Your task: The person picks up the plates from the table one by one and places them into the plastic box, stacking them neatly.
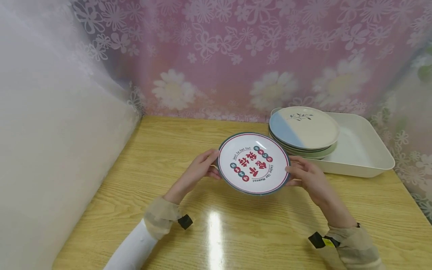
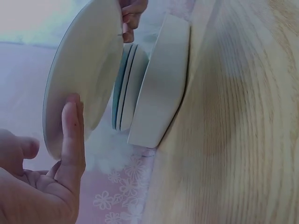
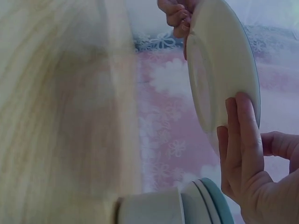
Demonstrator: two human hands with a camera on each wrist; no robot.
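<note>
A white plate (image 1: 254, 164) with a teal and red rim and red lettering is held up off the table between both hands. My left hand (image 1: 201, 166) grips its left edge, thumb at the rim. On the opposite edge, my right hand (image 1: 308, 176) pinches the rim with its thumb on top. Seen from the left wrist, the plate's plain underside (image 2: 88, 70) rests against straight fingers (image 2: 72, 135). The right wrist view likewise shows several fingers (image 3: 245, 135) under the plate, spread along its base.
At the back right a cream tray (image 1: 357, 170) stands on the wooden table (image 1: 162, 150). Several stacked plates sit at its left end, topped by a blue and cream plate (image 1: 307, 129) with a leaf sprig. A pink floral curtain (image 1: 216, 75) hangs behind.
</note>
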